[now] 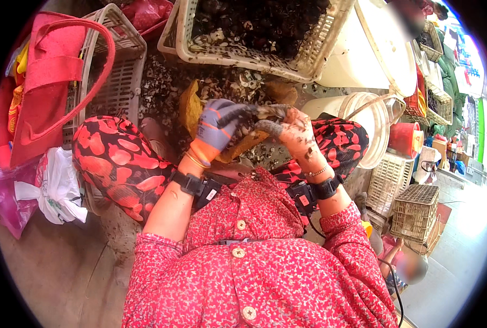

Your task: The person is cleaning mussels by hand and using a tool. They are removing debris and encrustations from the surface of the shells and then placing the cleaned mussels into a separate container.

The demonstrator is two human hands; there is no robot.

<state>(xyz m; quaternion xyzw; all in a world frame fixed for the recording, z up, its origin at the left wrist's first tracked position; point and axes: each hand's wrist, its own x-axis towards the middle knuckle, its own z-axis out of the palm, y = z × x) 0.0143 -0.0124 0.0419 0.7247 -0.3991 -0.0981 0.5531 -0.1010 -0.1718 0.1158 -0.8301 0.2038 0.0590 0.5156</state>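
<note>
My left hand [217, 126] wears a grey and orange glove stained dark at the fingers. Its fingers are closed and point toward my right hand [297, 132], which is bare, wet and spattered with dark bits, with dark covers on some fingers. Both hands meet over my lap, fingertips close together around something small that I cannot make out. Under them shows a yellowish-brown curved thing [189, 109], partly hidden by my hands. Beyond it stands a pale plastic crate [243, 63] heaped with small dark rounded pieces [254, 24] and pale bits among them.
Pale and dark scraps [164, 90] litter the floor. At left are a red bag [52, 71], a grey crate [115, 87] and a white plastic bag [57, 188]. White buckets [358, 117] stand at right, near a red bucket [404, 139] and stacked crates [415, 210]. Another person [399, 262] is at lower right.
</note>
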